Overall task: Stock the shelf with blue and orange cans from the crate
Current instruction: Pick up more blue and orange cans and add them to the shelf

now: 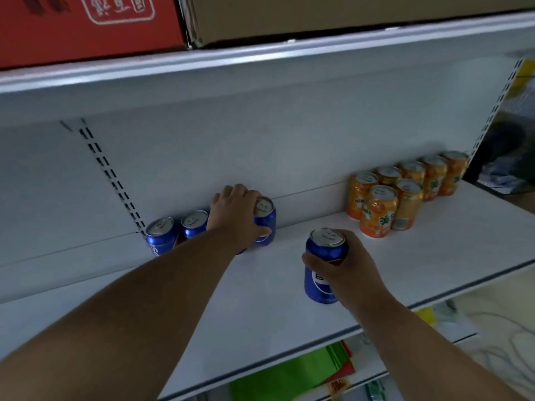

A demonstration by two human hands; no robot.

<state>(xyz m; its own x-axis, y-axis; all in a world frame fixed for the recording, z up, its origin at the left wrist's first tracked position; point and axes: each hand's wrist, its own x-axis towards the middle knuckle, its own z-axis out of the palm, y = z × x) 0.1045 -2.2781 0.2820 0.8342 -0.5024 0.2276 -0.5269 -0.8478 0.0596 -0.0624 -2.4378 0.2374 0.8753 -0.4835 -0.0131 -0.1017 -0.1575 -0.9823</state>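
On the white shelf (289,308), against the back panel, stand two blue cans (161,234) at the left. Just right of them, my left hand (236,214) grips another blue can (265,219) that stands at the back of the shelf; part of that can and what lies behind my hand are hidden. My right hand (346,269) holds a second upright blue can (322,264) nearer the front, in the shelf's middle. Several orange cans (377,211) stand grouped at the back right. The crate is out of view.
An upper shelf carries a red carton (86,24) and a brown cardboard box (333,15). Below the shelf's front edge lie green and red packets (292,374). To the right, past the slotted upright (492,111), are dark objects and floor.
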